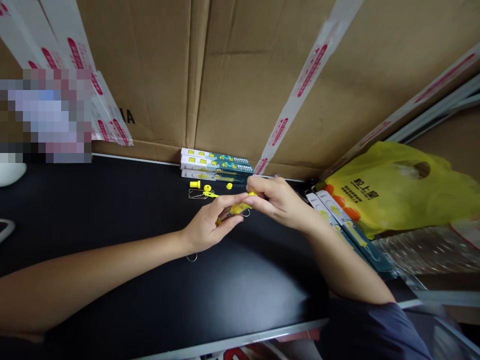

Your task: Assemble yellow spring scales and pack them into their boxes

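My left hand [210, 225] is closed around a clear tube with yellow parts [236, 208], held slanting over the black table. At the tube's upper right end, the thumb and fingers of my right hand [272, 197] pinch a yellow piece. Beyond my left hand lie a yellow cap [195, 184], a yellow ring [207, 188], a small yellow plug [229, 186] and a metal wire clip [197, 194]. One metal hook [192, 257] rests below my left wrist, and another metal loop [246, 213] shows beside the tube.
Stacked narrow boxes [215, 165] stand against the cardboard wall [240, 75]. More boxes [350, 230] lie under my right forearm's far side, next to a yellow plastic bag [405, 185]. A white object [11, 170] sits at the left edge of the black table [150, 290].
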Demonstrator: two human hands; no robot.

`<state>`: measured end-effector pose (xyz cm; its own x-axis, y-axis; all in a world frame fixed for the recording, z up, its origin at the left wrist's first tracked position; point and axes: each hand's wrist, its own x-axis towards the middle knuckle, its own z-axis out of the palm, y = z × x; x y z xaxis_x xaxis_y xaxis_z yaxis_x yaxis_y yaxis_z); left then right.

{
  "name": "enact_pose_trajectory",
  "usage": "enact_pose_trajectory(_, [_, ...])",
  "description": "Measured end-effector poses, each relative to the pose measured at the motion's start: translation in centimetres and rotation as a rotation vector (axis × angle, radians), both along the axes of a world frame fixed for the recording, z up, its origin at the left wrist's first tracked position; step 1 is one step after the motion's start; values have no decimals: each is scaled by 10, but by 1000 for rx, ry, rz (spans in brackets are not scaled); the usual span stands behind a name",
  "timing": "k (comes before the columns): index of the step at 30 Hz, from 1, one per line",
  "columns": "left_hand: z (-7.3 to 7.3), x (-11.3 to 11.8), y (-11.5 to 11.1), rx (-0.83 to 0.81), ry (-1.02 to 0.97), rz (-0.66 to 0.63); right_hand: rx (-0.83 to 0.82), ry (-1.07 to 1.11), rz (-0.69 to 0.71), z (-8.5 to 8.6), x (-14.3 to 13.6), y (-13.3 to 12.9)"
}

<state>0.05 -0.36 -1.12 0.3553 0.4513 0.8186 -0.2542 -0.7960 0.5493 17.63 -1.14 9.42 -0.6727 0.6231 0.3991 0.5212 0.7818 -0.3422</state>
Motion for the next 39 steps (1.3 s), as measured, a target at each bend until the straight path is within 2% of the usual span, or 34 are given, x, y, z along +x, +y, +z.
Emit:
enact_pose_trajectory(6, [0,2,-1,-1,1,-15,-12,95,-40,-5,-2,3])
enact_pose_trajectory(10, [1,2,-2,-35,1,-62,-174,161,-39,7,11,4])
enact_pose_trajectory(13, [0,1,-1,-48,8,-55,-315,185,19,16,21,4])
enact_pose_trajectory(15, [0,1,-1,-50,9,-52,-350,153,57,20,24,2])
enact_pose_trajectory(22, [-1,2,-1,-16,11,-43,-215,-26,42,22,18,-7])
enact_pose_trajectory(29, [-1,1,-1,0,38,-9,-32,-238,-38,20,11,-10])
enact_pose_trajectory(39, [0,2,-2,-11,38,-33,-33,-110,-68,9,5,-3])
